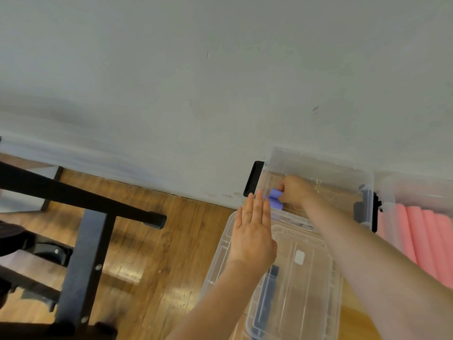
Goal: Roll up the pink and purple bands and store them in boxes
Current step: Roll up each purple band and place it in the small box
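The right hand (295, 190) reaches down into the clear box (318, 168), its grip curled round the rolled purple band (275, 198), whose long axis runs toward the box's near-left wall. The left hand (252, 231) hovers flat-fingered, holding nothing, just outside that wall, so setting the roll down looks like the right hand's job.

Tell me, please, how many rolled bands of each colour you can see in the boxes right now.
Purple rolled band: 1, held by the right hand inside the clear box.
Pink rolled bands: about 4, side by side in the neighbouring box; the frame edge cuts them off.
Total: about 5.
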Tool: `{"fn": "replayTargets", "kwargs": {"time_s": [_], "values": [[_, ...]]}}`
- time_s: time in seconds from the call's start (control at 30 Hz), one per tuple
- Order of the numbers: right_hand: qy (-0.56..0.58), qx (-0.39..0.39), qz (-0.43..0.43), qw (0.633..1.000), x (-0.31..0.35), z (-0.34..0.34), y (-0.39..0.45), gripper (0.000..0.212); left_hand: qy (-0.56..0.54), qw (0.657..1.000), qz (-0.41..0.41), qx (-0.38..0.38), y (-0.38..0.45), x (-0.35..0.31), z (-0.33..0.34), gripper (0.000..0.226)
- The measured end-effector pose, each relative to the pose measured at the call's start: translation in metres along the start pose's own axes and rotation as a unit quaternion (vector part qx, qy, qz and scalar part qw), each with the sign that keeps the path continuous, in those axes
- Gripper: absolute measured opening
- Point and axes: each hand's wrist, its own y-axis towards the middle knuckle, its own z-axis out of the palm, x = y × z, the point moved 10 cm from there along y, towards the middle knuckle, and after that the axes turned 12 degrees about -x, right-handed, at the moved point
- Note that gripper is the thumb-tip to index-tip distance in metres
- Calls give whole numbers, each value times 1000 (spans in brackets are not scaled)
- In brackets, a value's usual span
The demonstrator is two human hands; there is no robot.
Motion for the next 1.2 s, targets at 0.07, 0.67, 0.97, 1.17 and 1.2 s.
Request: {"fn": "replayTargets", "kwargs": {"time_s": [0.07, 0.67, 0.97, 1.17, 1.2], "values": [[56, -31, 11, 998, -4, -8, 2, 5, 5, 1000, 6, -3, 0, 0, 0, 72], [360, -232, 28, 903, 18, -125, -102, 25, -631, 696, -342, -38, 26, -12, -52, 18], [435, -201, 11, 878, 15, -128, -115, 30, -747, 581, -322, -23, 30, -24, -51, 23], [467, -173, 19, 867, 13, -121, -132, 28, -739, 594, -317, -20, 17, -34, -49, 20], [460, -190, 10, 867, 12, -126, -135, 26, -743, 590, -315, -22, 16, -36, -53, 17]]}}
